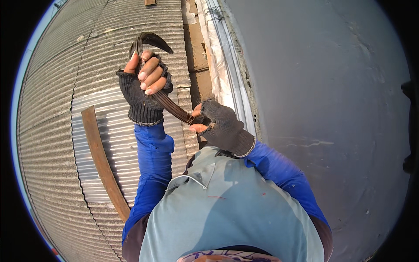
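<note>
A bundle of thin dark wire (pixel 171 106), bent into a hook at its upper end, runs slantwise between my hands. My left hand (pixel 148 81), in a black fingerless glove, is closed round the bundle below the hook. Lower and to the right, my right hand (pixel 220 125), in the same kind of glove, grips the bundle's lower end between thumb and fingers. A thin strand is wound round the bundle close to the right fingers. The very end of the bundle is partly hidden by my right hand.
Corrugated roofing sheets (pixel 48 100) spread on the left, with a shinier metal sheet (pixel 98 174) and a long wooden plank (pixel 102 153) on them. A narrow gap holds long metal rods (pixel 235 83) and pale plastic sheeting (pixel 218 65). A smooth grey wall (pixel 323 96) fills the right.
</note>
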`<state>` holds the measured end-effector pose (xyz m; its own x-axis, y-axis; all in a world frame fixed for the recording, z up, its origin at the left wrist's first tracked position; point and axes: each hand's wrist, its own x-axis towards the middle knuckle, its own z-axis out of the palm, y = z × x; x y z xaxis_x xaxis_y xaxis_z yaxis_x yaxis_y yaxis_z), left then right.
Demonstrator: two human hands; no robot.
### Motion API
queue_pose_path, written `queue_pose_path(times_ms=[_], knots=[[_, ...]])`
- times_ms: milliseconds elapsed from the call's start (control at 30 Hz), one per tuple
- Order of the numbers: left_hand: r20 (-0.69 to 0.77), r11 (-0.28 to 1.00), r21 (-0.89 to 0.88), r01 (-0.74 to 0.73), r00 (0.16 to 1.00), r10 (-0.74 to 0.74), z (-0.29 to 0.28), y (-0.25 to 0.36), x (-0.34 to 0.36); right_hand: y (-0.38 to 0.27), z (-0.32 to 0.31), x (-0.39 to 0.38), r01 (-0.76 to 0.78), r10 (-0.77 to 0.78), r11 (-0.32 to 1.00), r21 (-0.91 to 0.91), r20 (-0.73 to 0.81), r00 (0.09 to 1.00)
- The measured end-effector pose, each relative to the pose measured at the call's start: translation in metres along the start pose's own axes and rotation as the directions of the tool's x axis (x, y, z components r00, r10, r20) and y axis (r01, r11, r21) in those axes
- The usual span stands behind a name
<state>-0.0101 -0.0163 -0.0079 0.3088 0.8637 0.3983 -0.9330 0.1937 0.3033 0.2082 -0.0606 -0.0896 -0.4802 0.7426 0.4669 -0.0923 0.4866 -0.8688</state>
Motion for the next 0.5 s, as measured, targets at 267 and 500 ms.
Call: queue_pose_path(times_ms=[267, 500], knots=[[-0.140, 0.875, 0.204, -0.438, 0.872, 0.469, -0.003, -0.007, 0.017, -0.003, -0.009, 0.013, -0.024, -0.045, 0.969, -0.248, -0.267, 0.963], [-0.133, 0.842, 0.162, -0.514, 0.834, 0.535, -0.004, -0.022, 0.040, -0.003, 0.016, 0.029, 0.144, -0.263, 0.809, -0.570, -0.132, 0.956]])
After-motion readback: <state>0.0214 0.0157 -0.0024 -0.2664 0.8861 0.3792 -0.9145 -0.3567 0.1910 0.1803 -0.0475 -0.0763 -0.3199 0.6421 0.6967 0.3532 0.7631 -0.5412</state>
